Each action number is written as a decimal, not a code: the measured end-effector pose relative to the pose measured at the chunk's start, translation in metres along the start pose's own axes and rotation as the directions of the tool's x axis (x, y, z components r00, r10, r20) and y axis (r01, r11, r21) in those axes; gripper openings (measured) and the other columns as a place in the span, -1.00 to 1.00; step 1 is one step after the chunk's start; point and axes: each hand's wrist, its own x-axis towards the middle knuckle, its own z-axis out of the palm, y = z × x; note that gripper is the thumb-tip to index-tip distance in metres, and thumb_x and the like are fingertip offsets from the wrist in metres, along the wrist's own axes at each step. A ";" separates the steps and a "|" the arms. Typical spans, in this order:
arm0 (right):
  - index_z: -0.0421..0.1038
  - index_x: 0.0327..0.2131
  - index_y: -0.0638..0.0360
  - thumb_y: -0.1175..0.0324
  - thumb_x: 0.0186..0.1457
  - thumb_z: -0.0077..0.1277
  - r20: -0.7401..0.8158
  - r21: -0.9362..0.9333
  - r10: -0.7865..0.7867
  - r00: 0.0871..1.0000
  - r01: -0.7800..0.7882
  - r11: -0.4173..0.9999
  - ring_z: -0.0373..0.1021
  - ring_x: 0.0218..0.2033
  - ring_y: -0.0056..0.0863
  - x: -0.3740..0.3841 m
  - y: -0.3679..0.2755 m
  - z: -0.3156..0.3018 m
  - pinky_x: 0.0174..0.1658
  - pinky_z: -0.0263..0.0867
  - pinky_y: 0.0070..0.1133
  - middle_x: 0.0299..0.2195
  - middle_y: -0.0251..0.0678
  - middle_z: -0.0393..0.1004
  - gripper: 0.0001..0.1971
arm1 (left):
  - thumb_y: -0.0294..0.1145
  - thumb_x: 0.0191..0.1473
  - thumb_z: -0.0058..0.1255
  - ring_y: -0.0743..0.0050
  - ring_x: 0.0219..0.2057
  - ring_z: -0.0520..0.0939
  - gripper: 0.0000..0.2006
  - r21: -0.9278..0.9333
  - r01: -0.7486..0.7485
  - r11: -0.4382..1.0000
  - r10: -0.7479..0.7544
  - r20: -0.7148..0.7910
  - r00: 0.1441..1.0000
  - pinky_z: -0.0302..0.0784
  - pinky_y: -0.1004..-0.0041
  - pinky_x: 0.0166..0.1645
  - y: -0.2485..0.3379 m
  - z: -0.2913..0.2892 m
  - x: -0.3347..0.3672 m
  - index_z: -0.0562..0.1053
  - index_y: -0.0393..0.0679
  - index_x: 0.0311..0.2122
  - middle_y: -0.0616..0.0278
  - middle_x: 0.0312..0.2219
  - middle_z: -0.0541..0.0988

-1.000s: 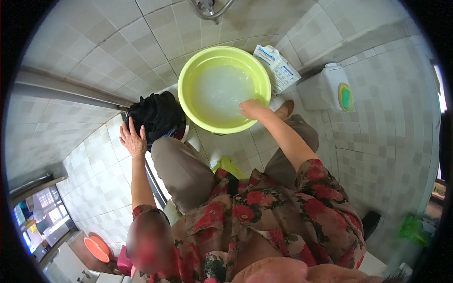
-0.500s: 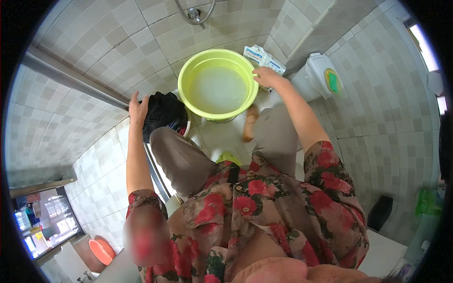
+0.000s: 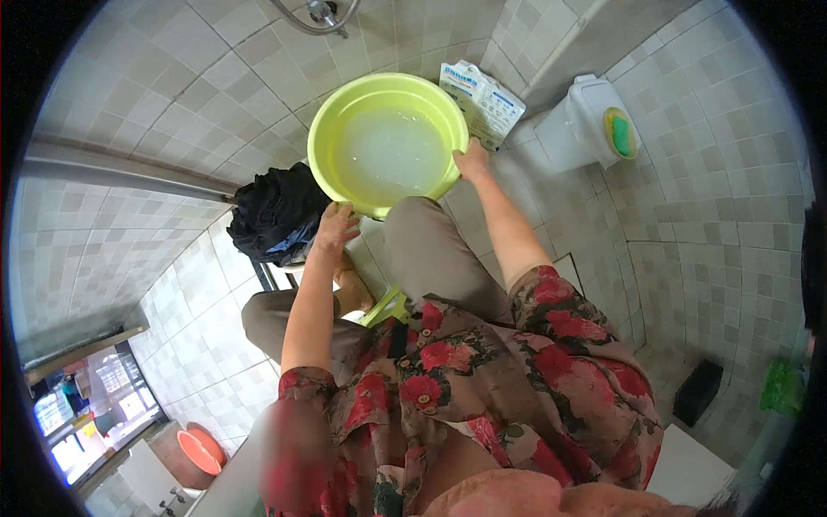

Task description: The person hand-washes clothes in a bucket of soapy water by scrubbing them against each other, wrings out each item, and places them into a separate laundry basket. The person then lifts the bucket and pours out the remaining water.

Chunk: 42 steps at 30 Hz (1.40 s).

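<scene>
A large lime-green plastic basin [image 3: 320,177] stands on the tiled floor in front of me, with cloudy whitish water [image 3: 394,153] in it. My right hand [image 3: 471,161] is closed on the right side of its rim. At the basin's near left edge is my left hand [image 3: 337,226], its fingers apart and its fingertips by the rim; whether they touch it is hard to tell. Just left of the basin lies a heap of dark clothes [image 3: 277,211], mostly black with a bit of blue showing. My bent knee [image 3: 422,226] comes up against the basin's near side.
Beyond my right hand a white and blue printed package [image 3: 484,105] leans by the wall. A white lidded bin [image 3: 573,129] with a green sponge [image 3: 620,136] on top stands at the right. A shower fitting [image 3: 322,12] hangs above. An orange basin [image 3: 202,450] sits at lower left.
My left hand has moved right, from beside the dark clothes to the basin's near left rim. My right hand is lower along the rim, and my knees have shifted left.
</scene>
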 end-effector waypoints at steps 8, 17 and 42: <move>0.25 -0.19 0.41 0.38 -0.05 0.03 0.278 0.402 0.093 0.956 -0.204 0.893 0.49 -0.58 -0.26 -0.034 0.005 -0.018 -0.61 0.48 -0.43 -0.35 -0.03 0.46 -0.63 | -0.35 0.17 -0.19 0.22 -0.11 0.43 -0.72 -0.437 -0.202 0.877 0.283 0.129 0.950 0.37 0.24 -0.08 -0.014 0.004 0.006 0.23 -0.02 0.00 0.18 -0.08 0.39; 0.20 -0.16 0.38 0.42 0.04 -0.05 0.238 0.536 0.224 0.945 -0.321 0.781 0.46 -0.64 -0.38 -0.077 0.061 -0.045 -0.62 0.47 -0.50 -0.38 -0.06 0.45 -0.69 | -0.09 0.16 -0.19 0.26 -0.10 0.44 -0.50 0.295 -0.011 0.955 -0.045 0.184 0.982 0.39 0.32 -0.15 0.040 0.015 0.004 0.18 -0.09 0.16 0.17 -0.02 0.37; 0.04 0.03 0.22 0.37 0.14 -0.27 0.273 0.740 0.576 0.770 -0.551 0.386 0.49 -0.40 -0.28 -0.262 0.169 -0.091 -0.41 0.54 -0.43 -0.19 -0.04 0.38 -0.63 | -0.21 -0.04 -0.03 -0.17 0.03 0.41 -0.31 0.876 -0.158 0.455 -0.030 0.192 0.981 0.35 0.26 0.08 0.051 0.211 0.033 0.08 -0.56 0.08 -0.40 -0.07 0.39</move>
